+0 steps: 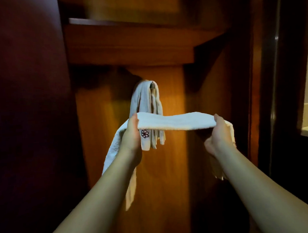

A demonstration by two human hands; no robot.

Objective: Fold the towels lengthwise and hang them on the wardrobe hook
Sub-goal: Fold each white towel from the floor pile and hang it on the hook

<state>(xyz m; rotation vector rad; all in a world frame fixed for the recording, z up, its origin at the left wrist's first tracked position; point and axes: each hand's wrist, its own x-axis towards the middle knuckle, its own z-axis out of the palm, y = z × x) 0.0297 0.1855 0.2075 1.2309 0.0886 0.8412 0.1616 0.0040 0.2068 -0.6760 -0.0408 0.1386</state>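
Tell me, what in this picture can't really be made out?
Head view, the only one:
- The small metal wardrobe hook: mostly covered by the white towels draped over it; how many hang there is unclear.
- The dark flower emblem: too small to read.
- The long white folded towel held across: its right end falls behind the right hand, its left end behind the left hand and forearm.
- Wardrobe floor: lost in darkness.

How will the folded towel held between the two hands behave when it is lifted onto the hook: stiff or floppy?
Probably floppy: the folded towel sags slightly between the left hand and right hand, and its ends hang limp below both. It seems light, since a pinch at each side holds it. It will likely drape over the hook like the hung towel.
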